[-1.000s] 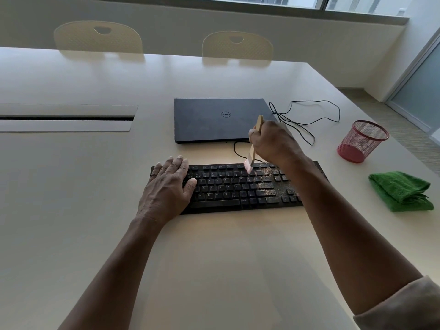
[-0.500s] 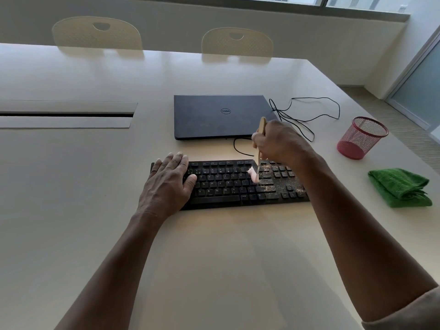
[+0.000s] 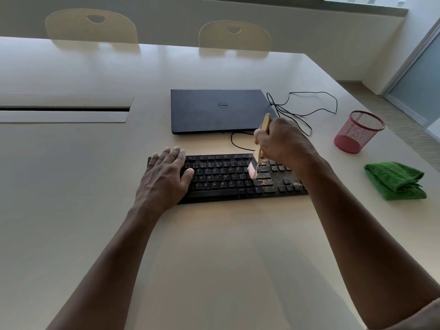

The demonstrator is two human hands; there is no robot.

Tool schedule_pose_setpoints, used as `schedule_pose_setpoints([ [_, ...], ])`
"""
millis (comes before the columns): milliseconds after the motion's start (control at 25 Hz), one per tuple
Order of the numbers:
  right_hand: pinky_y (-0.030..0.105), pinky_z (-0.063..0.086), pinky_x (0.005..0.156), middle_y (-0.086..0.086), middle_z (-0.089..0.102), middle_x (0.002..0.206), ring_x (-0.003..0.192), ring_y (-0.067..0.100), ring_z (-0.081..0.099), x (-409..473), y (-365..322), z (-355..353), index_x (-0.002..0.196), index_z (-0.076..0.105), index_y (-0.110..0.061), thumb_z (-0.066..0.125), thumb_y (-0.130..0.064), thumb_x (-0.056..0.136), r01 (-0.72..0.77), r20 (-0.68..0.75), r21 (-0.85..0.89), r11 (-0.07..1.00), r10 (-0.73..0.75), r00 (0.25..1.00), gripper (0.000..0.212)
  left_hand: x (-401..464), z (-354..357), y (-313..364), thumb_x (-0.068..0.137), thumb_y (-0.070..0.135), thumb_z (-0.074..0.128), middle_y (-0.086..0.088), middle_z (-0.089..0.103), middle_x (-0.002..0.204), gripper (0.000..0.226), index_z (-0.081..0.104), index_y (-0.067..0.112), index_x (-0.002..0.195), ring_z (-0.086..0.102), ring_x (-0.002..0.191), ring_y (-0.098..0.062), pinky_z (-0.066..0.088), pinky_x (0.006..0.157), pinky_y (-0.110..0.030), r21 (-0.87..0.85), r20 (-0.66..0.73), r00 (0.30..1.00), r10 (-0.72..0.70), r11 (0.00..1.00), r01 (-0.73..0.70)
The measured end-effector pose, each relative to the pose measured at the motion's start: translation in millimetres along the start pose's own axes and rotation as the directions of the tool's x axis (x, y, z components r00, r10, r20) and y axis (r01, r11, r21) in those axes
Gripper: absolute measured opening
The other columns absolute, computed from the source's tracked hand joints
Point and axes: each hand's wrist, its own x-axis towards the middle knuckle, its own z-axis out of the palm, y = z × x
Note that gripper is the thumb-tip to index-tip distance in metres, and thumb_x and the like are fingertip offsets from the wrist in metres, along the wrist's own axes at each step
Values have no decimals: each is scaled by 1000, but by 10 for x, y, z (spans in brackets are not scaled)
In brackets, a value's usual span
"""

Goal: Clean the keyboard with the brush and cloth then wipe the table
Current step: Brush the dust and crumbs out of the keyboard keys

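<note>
Both hands meet the keyboard: left hand flat on it, right hand gripping the brush.

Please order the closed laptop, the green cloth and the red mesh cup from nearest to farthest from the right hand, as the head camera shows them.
Measured from the right hand:
1. Closed laptop, just behind and to the left of it.
2. Red mesh cup, to its right, further out.
3. Green cloth, right and nearer the person.

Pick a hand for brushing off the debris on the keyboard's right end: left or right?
Right. The right hand already grips the brush, bristles beside the debris. The left hand lies flat on the keyboard, steadying it.
</note>
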Motion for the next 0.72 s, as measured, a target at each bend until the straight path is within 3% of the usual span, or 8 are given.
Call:
schedule_pose_setpoints([
  [120, 28, 48, 71, 7, 68, 86, 78, 25, 66, -86, -34, 26, 98, 65, -11, 51, -31, 105, 51, -41, 26, 998, -50, 998, 26, -2, -1, 1, 104, 46, 37, -3, 21, 166, 63, 25, 16, 158, 10, 154, -17, 3, 126, -34, -4, -1, 1000, 2, 1000, -2],
  [280, 27, 52, 60, 7, 70, 80, 76, 25, 70, -155, 31, -34, 96, 69, -8, 49, -29, 105, 36, 132, -37, 999, -31, 991, 30, -2, 7, 4, 104, 46, 38, -3, 23, 165, 63, 27, 16, 158, 11, 154, -17, 4, 126, -35, -13, -9, 1000, 2, 1000, -2],
  [400, 35, 58, 72, 8, 71, 84, 78, 26, 70, -134, 60, -93, 98, 70, -9, 51, -31, 103, 21, 75, -15, 1000, -20, 997, 30, -3, 3, -1, 104, 45, 38, -4, 23, 165, 63, 27, 15, 158, 11, 154, -17, 4, 126, -35, -16, -11, 1000, 3, 1000, -3],
  [520, 32, 55, 74, 6, 71, 83, 80, 24, 68, -184, 49, -45, 102, 69, -11, 51, -31, 104, 52, -11, 35, 998, -51, 999, 27, -7, 0, 2, 104, 46, 38, -4, 22, 165, 63, 26, 16, 158, 11, 154, -17, 3, 126, -35, -14, -5, 1000, -1, 1000, 1],
  [720, 40, 61, 73, 8, 70, 78, 76, 27, 72, -215, 94, -112, 94, 71, -7, 50, -30, 103, -9, 146, -27, 1000, 13, 989, 32, 0, 9, 0, 104, 46, 37, -3, 23, 165, 63, 26, 16, 158, 11, 154, -17, 4, 126, -35, -8, -7, 1000, 3, 1000, -3],
])
